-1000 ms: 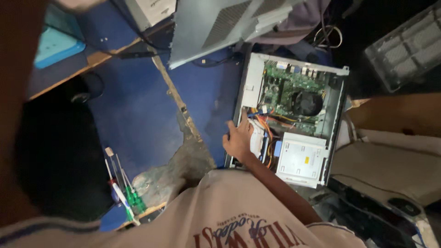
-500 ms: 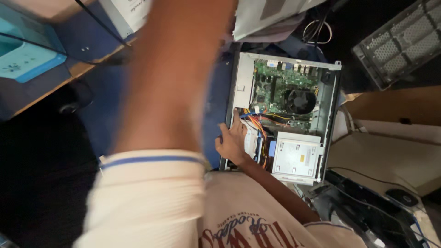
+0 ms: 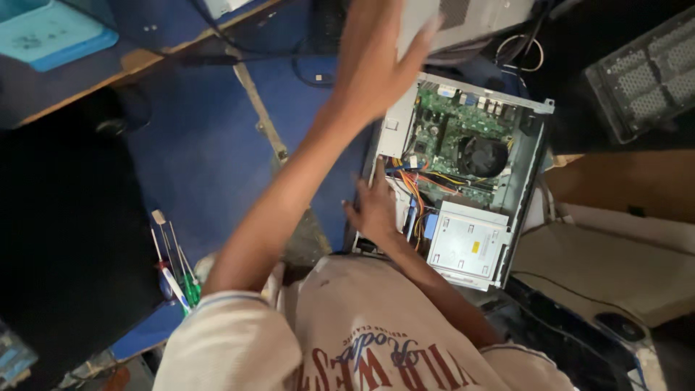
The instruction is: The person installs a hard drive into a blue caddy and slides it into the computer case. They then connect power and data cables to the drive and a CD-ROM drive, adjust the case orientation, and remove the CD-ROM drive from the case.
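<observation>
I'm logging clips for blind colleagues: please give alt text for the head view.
A person's right hand rests on the cables inside an open computer case on blue carpet, while the left hand reaches up toward a grey panel. Screwdrivers lie at the left.

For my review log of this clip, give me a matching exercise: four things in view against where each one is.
Things:
1. left hand
2. right hand
3. cooling fan
4. screwdrivers

Places:
A. on the blue floor, left of the person
B. on the green board inside the open computer case
C. raised above the case, fingers spread
D. on the case's near edge, by the orange cables

Pairs: 1-C, 2-D, 3-B, 4-A
</observation>
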`<state>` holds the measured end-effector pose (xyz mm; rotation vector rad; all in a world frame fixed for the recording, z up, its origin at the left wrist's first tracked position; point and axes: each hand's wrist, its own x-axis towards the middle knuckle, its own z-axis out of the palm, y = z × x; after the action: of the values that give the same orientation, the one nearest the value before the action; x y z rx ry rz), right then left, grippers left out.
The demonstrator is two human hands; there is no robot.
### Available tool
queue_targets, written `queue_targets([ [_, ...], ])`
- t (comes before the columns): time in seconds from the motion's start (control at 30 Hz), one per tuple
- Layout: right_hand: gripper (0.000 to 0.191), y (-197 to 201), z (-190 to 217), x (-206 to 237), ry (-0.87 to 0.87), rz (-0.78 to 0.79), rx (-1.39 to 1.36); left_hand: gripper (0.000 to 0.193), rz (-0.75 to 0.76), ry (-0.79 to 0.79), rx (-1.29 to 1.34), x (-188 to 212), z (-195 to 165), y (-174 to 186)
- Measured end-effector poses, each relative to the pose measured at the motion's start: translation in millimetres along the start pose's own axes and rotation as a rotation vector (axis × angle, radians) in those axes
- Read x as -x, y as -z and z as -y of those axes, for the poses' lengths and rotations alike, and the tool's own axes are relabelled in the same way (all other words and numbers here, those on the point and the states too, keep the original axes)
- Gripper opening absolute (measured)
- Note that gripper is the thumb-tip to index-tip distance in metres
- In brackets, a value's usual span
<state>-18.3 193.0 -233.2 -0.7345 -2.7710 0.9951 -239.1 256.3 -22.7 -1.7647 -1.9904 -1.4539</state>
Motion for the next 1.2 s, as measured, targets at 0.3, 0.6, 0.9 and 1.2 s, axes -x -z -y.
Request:
queue_targets([
  [0.3, 0.056, 139, -186, 114, -0.286, -0.876, 0.114, 0.072, 0.095, 1.06, 0.353, 312, 6, -31],
  [0.6, 0.05, 131, -212, 163, -0.734, -0.363, -1.453, 0.063, -0.061, 1.122, 0.546, 336, 41, -123],
  [0.9, 0.048, 149, -225, 212, -0.83, -0.298, -1.419, 0.075, -0.057, 1.268, 0.954, 335, -15, -109],
  [1.2, 0.039, 147, -250, 257, -0.917, -0.218, -1.337, 0.077, -0.123, 1.401, 0.851, 368, -77, -30],
])
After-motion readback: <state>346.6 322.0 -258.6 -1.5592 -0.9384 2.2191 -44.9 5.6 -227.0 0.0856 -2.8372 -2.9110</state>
